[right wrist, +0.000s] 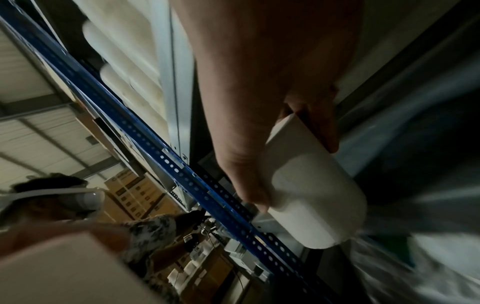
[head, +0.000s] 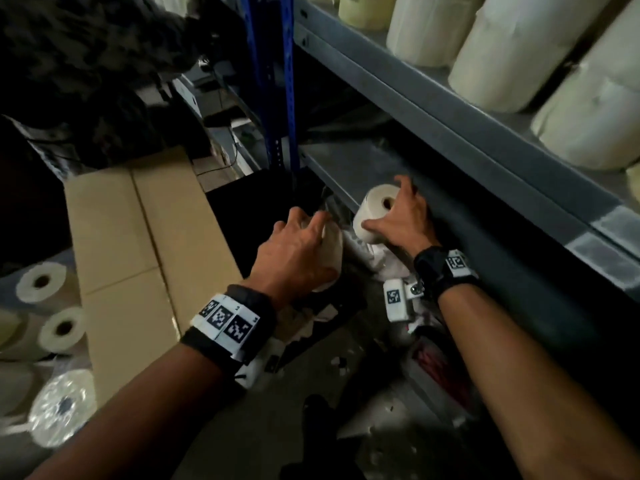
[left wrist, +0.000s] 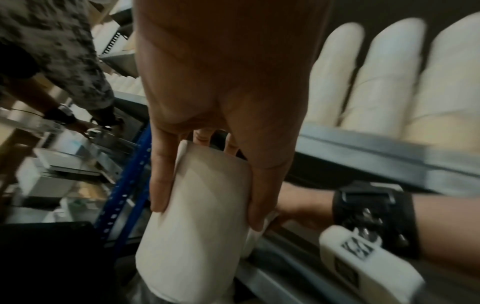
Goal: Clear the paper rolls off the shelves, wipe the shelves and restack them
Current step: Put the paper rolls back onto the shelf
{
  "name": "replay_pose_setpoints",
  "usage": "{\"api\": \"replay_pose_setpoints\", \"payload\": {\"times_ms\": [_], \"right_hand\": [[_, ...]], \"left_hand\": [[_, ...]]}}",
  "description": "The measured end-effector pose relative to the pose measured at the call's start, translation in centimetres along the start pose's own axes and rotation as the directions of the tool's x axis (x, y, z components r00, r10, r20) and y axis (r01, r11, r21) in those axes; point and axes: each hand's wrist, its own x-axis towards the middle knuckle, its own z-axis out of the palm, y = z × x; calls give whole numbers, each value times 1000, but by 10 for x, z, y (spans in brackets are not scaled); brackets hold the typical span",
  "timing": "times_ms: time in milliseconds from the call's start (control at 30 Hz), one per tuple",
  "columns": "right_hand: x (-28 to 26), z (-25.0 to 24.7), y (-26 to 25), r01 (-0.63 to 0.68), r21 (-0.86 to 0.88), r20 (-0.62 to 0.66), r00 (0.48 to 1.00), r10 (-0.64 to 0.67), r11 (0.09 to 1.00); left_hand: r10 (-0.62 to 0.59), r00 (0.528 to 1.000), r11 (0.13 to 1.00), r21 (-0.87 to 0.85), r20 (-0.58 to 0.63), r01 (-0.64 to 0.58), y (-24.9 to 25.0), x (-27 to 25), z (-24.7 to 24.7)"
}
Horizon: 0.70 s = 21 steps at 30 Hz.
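Observation:
My left hand [head: 304, 237] grips a cream paper roll [left wrist: 192, 236] from above, thumb on one side and fingers on the other, just in front of the low grey shelf [head: 349, 161]. My right hand [head: 394, 209] holds a second paper roll [head: 374, 209] by its end at the shelf's front edge; its core hole faces up. In the right wrist view that roll [right wrist: 311, 195] sits between thumb and fingers. The shelf surface behind it is bare. The upper shelf [head: 450, 109] carries a row of large cream rolls [head: 498, 53].
A blue perforated upright [head: 273, 77] stands at the shelf's left end. Flat cardboard boxes [head: 138, 244] and several rolls [head: 41, 282] lie on the floor at left. Crumpled plastic and debris [head: 374, 261] sit below my hands. Another person in a patterned shirt [head: 86, 53] works at upper left.

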Motion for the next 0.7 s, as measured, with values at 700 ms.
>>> {"api": "replay_pose_setpoints", "payload": {"times_ms": [700], "right_hand": [[120,78,43,-17,116,71,997,9,993]], "left_hand": [[-104,959,974,-220,-262,45,-29,166,-22]]}}
